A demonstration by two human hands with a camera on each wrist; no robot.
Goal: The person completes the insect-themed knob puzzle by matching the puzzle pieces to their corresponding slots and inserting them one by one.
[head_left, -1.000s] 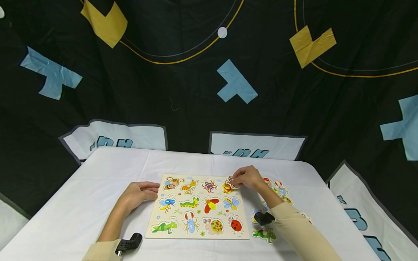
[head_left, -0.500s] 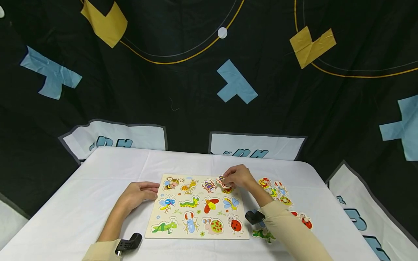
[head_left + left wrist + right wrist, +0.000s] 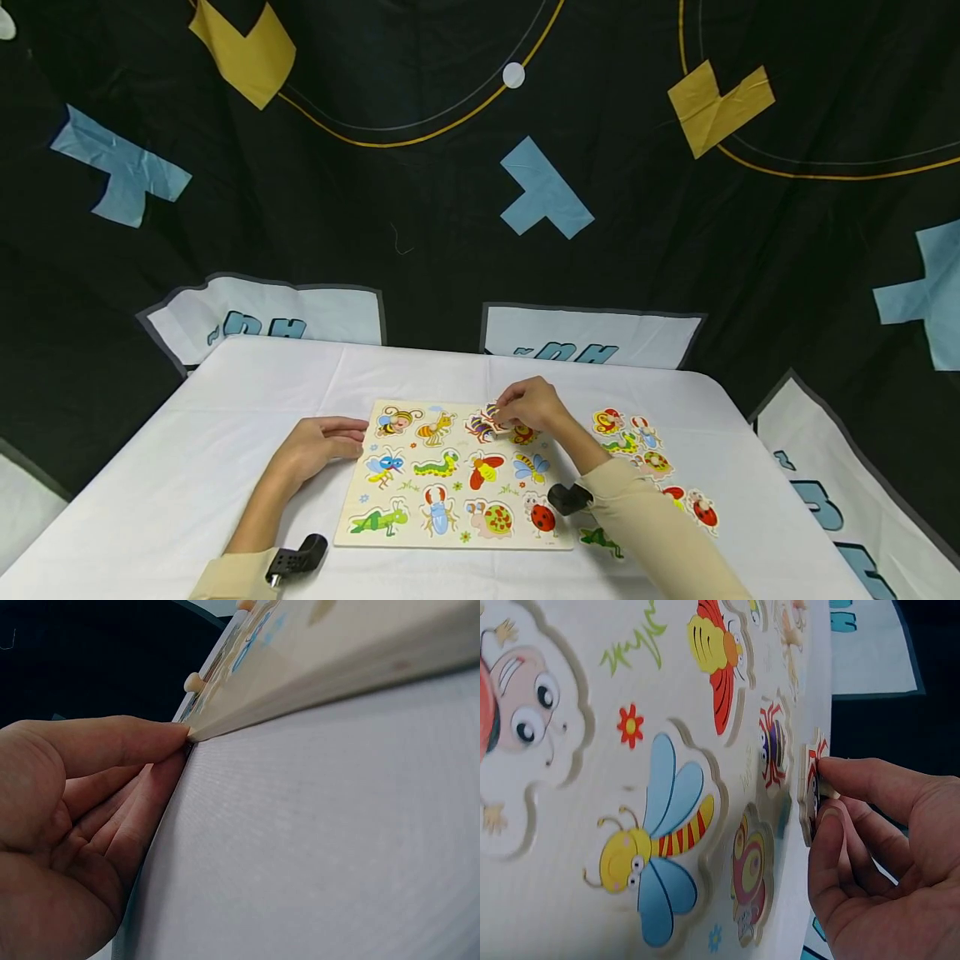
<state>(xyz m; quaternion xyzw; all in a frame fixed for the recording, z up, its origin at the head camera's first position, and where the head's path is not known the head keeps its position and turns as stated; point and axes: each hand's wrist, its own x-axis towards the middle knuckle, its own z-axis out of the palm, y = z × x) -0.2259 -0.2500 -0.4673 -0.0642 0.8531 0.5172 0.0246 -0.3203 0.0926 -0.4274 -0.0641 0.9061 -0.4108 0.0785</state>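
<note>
My right hand pinches a wooden spider puzzle piece between thumb and fingers. The piece is held tilted, apart from the board in the right wrist view, near the recess with the printed purple-and-red spider. The pegboard puzzle lies flat on the table, with several insect pictures in shallow recesses. At its left edge rests my left hand, its fingertips touching the board's side. In the left wrist view, two knobs stand up from pieces near that edge.
Right of the board lie several loose pieces, among them a caterpillar, a snail, a ladybird and a green grasshopper partly covered by my right sleeve. A white cloth covers the table; a black curtain hangs behind.
My right hand has moved left with the spider piece, from over the butterfly picture at the top right corner to the spider picture beside it. My left hand stays at the board's edge.
</note>
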